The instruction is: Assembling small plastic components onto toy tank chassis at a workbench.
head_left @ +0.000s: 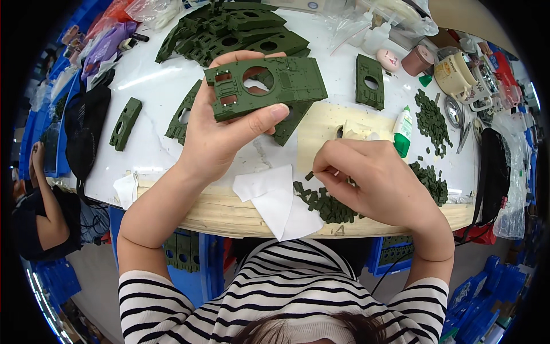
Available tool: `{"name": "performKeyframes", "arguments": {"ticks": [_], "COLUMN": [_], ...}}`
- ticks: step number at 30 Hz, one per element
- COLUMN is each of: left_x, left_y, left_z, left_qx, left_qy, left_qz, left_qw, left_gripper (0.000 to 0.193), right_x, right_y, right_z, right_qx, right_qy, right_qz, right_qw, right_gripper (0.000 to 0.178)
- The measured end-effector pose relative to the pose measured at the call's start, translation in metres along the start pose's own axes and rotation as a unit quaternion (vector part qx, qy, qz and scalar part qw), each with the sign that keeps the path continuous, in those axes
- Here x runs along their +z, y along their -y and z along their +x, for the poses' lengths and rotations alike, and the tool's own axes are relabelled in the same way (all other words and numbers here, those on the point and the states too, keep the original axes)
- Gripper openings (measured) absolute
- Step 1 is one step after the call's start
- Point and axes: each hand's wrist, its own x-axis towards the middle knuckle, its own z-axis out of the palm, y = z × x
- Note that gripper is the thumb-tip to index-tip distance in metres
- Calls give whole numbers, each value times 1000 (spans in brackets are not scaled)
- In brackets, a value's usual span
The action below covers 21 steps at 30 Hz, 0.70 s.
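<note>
My left hand [229,126] grips a dark green plastic toy tank hull [286,80], raised above the table and tilted, thumb along its lower edge. The hull has a large round hole and two small openings. Just below it, another green hull [292,121] shows partly. My right hand [378,178] is closed in a pinch, low over a heap of small dark green plastic pieces [332,207]. One small piece [309,175] shows beside its fingertips; I cannot tell whether they hold it. A white cloth [269,195] lies at the near edge, between my forearms.
Many green hulls [229,28] are piled at the back; others lie singly. At right are more small pieces [432,123], a green-and-white glue bottle [403,131], tweezers [464,137] and a cream mug [454,75]. A black bag [87,126] hangs at left; another person's arm [48,195] is beyond.
</note>
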Motion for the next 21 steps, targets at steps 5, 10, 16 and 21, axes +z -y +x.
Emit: {"name": "performKeyframes", "arguments": {"ticks": [5,10,16,21], "left_x": [2,4,8,12], "left_y": [-1,-2,-4,-7], "left_z": [1,0,-2,-4], "left_qx": [-9,-70,-130,-165], "left_qy": [9,66,169,186], "left_qz": [-13,-61,-108,-142], "left_qw": [1000,993,971,958], "left_gripper": [60,70,81,79], "right_x": [-18,-31,-26,-24], "right_y": [3,-2,-5,-5], "right_z": [-1,-3,-1,0], "right_qx": [20,-32,52,112], "right_qy": [-97,-180,-255,-226], "right_qz": [117,108,255,387], "right_qw": [988,977,931,887], "right_gripper": [10,15,14,21]}}
